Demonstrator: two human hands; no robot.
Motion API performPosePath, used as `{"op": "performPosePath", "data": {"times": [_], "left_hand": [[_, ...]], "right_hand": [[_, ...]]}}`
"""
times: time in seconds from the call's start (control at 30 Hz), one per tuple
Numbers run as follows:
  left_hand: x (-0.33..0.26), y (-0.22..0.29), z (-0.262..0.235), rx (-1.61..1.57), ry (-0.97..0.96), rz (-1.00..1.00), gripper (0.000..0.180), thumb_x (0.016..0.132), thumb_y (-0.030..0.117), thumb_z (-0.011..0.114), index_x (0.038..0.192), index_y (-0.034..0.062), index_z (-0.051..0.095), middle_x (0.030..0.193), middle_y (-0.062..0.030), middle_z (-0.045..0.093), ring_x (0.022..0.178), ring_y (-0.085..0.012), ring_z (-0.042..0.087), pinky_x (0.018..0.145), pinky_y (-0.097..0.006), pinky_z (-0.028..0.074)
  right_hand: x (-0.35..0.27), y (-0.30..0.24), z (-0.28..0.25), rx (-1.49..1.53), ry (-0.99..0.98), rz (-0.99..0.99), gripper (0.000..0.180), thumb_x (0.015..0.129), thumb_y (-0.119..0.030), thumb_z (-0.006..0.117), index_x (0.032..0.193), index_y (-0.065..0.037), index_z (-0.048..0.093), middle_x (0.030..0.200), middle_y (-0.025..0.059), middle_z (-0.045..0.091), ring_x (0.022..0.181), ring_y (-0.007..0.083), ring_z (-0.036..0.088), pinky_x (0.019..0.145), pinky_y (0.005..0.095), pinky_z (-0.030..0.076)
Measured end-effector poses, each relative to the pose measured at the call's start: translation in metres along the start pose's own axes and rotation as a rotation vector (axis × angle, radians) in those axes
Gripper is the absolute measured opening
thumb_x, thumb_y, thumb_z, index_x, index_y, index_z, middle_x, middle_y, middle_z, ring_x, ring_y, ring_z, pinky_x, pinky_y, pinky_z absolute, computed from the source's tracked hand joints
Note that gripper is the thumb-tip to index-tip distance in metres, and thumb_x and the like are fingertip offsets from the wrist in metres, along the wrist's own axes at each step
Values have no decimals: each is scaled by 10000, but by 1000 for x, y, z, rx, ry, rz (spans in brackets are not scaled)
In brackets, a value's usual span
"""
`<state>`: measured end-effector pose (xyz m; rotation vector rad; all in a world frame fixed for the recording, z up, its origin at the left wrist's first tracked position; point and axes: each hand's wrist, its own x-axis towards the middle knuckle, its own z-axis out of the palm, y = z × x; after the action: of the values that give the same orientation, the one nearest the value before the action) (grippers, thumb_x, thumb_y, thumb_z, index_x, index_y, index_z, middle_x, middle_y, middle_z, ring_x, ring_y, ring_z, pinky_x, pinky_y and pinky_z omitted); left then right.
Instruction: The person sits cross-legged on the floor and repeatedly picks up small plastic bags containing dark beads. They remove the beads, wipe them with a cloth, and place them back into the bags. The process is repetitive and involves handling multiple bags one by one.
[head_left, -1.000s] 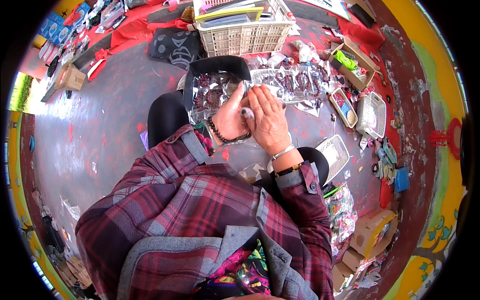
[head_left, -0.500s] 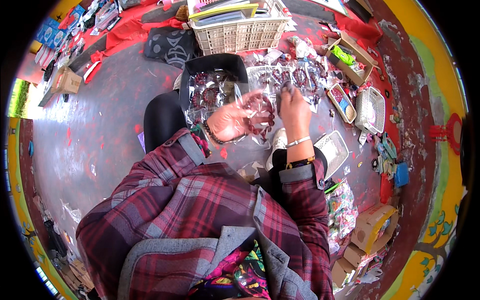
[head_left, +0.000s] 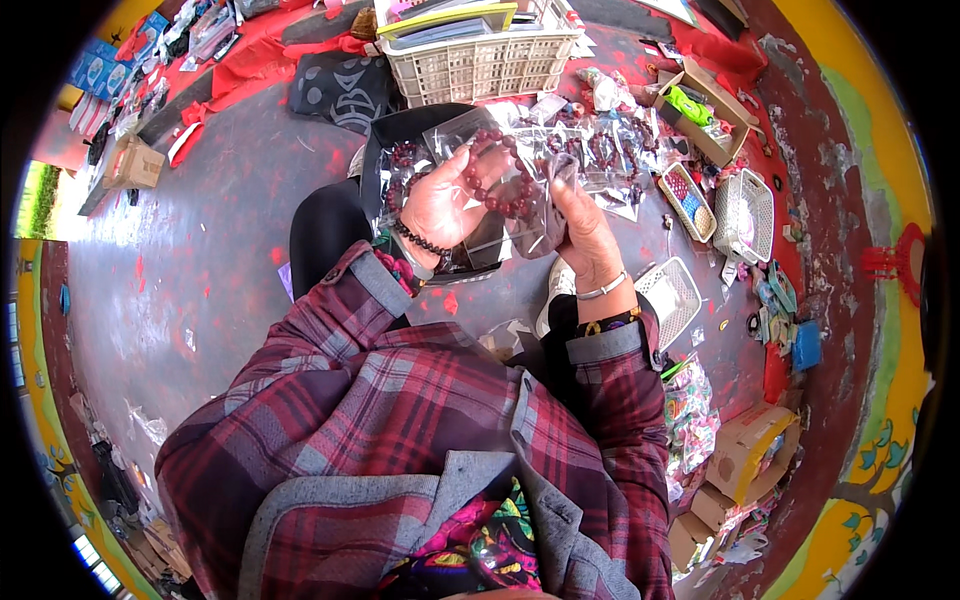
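Note:
Between my hands is a dark red bead bracelet (head_left: 517, 208), with a clear plastic bag (head_left: 455, 132) about it. My left hand (head_left: 438, 213), with a dark bead bracelet on its wrist, pinches the left side of the beads and bag. On the right, my right hand (head_left: 592, 238) grips a thin, greyish-purple sheer piece (head_left: 540, 232) against the bag's edge; whether it is a pouch I cannot tell. Below my left hand stands a black box (head_left: 445, 117) with bagged bead bracelets (head_left: 403, 156) in it.
A large cream crate (head_left: 480, 72) stands at the far side. More bagged bracelets (head_left: 605, 150) lie to the right of the black box. Beyond are a cardboard box (head_left: 715, 145), a basket of beads (head_left: 687, 203) and white baskets (head_left: 742, 215). An additional white basket (head_left: 670, 300) sits by my right knee.
Both hands have risen slightly with the bagged bracelet. My right hand has turned and brought the greyish-purple piece down against the bag's right side.

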<state>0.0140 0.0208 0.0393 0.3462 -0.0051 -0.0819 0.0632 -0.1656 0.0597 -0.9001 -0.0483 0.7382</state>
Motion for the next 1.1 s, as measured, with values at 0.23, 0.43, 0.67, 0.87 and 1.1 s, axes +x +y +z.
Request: {"op": "performPosePath", "data": {"times": [0.23,0.43,0.67,0.87,1.1], "left_hand": [[3,-16,-28,384,383,20,323,923,254,567,1186,75,509,1163,-75,559,1112,-183,518,931,-325,417],[2,-36,-6,186,198,63,696,896,586,431,1364,79,341,1380,-110,389,1279,-269,348,1058,-426,278],[10,-15,-75,-328,-287,-179,624,888,646,359,1188,131,542,1114,-92,606,1026,-336,574,946,-531,395],[-3,-7,-25,-89,98,-159,718,887,678,262,1276,112,475,1223,-105,549,1130,-308,523,959,-521,394],[-14,-32,-7,-174,57,-234,646,906,624,349,1278,108,465,1257,-97,524,1142,-266,514,1018,-411,374]], "right_hand": [[2,4,-2,-306,199,-189,250,761,-48,648,1009,-32,624,845,47,654,705,158,611,655,301,475],[-7,22,25,-1508,288,-661,325,732,-121,652,1052,-77,612,897,153,615,825,342,602,729,397,484],[-11,16,34,-693,252,-293,211,891,-203,624,1007,-27,613,814,-1,599,666,64,532,543,202,426],[-4,8,22,-500,175,-536,270,897,-175,589,1107,-18,526,878,47,563,696,126,563,636,266,493],[3,38,29,-1762,-66,-904,519,813,-231,629,1285,-74,480,1356,182,415,1304,342,349,1023,438,337]]}}
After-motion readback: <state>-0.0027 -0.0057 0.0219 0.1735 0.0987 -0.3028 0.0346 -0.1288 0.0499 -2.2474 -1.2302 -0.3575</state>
